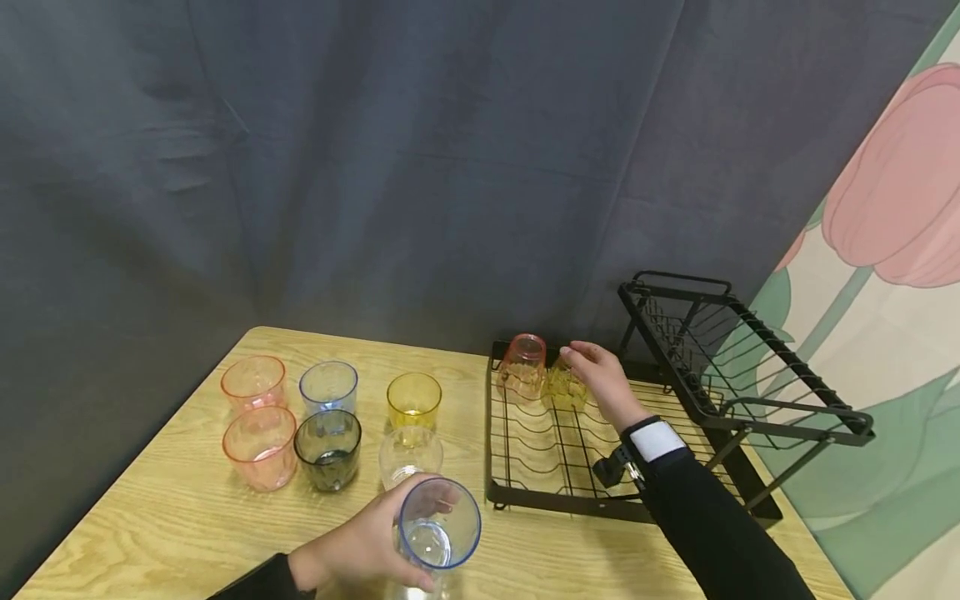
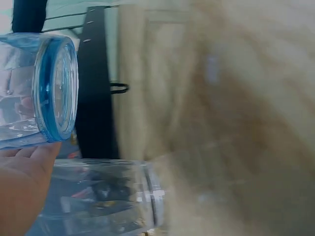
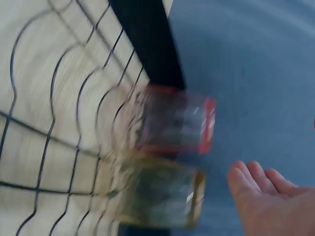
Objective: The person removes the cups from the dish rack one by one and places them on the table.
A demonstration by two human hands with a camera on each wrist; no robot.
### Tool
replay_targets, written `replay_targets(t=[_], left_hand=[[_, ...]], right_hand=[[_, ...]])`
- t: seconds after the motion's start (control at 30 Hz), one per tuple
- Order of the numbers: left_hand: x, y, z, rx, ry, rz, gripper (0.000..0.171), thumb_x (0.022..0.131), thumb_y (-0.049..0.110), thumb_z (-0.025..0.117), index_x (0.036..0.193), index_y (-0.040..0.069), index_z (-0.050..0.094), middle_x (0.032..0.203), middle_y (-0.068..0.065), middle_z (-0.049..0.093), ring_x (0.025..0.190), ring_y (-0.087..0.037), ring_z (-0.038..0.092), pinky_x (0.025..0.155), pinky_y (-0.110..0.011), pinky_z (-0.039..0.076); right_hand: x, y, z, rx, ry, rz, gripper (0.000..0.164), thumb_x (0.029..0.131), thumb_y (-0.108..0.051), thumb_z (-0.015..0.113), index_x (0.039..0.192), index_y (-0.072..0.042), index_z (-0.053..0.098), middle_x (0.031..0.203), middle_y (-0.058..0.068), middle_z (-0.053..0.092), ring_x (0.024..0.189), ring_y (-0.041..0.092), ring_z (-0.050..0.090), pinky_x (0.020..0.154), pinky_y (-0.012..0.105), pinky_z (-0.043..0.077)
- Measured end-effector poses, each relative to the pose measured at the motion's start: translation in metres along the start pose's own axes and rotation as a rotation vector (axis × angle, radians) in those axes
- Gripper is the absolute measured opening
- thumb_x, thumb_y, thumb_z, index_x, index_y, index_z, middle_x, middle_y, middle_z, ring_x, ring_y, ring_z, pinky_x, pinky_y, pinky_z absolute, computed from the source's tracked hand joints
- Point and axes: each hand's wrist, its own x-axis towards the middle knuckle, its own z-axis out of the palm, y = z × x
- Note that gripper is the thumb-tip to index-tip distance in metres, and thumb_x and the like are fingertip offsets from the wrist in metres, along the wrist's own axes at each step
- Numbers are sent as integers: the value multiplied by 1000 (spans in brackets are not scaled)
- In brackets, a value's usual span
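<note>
My left hand (image 1: 367,533) grips a clear cup with a blue rim (image 1: 440,525) above the front of the table, fingers around its side. In the left wrist view, another clear cup (image 2: 103,196) stands right beside the held blue cup (image 2: 54,91). Over the rack's back left corner, my right hand (image 1: 600,379) is beside an upside-down yellow cup (image 1: 564,387). Fairly straight fingers and a gap from the yellow cup (image 3: 162,191) show in the right wrist view. An upside-down red cup (image 1: 525,362) stands left of the yellow one.
Several upright cups stand on the wooden table (image 1: 150,500) at left, among them a black cup (image 1: 328,450), a yellow cup (image 1: 414,400) and a clear cup (image 1: 410,454). The black wire dish rack (image 1: 555,498) has a raised upper tier (image 1: 750,358) at right. A grey curtain (image 1: 420,167) hangs behind.
</note>
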Motion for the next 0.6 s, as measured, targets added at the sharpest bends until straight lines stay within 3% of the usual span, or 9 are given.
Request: replay_targets(t=[0.2,0.27,0.4,0.5,0.6], left_hand=[[-10,-16,4,-146,-41,-23,79,71,1,75,135,0,29,131,-28,38,124,-31,42,105,-32,36],[-13,-23,4,-184,-57,14,77,73,-2,73,135,-3,27,130,-32,36,124,-28,41,105,-32,36],[-17,-33,4,-229,-80,71,74,75,-4,69,134,-9,24,130,-33,35,124,-25,41,104,-33,36],[-18,-40,2,-235,-108,87,74,76,-2,70,133,-9,23,130,-31,35,125,-24,41,104,-35,37],[-17,-48,0,-182,-135,128,75,76,2,71,133,-8,22,131,-27,37,125,-22,40,105,-36,36]], right_hand=[[22,24,-12,-175,192,27,68,91,-38,51,142,-1,26,142,20,33,130,34,33,104,46,35],[27,31,-13,-279,222,20,67,91,-36,52,141,0,26,142,22,33,130,35,33,103,47,35],[37,42,-12,-467,240,-2,69,89,-36,56,140,2,28,140,25,34,127,40,34,102,51,34],[43,46,-12,-547,228,-12,76,87,-38,59,140,5,25,140,28,32,126,42,33,101,53,34],[48,50,-10,-586,205,-17,86,84,-44,61,141,6,21,141,30,28,127,44,30,102,54,33]])
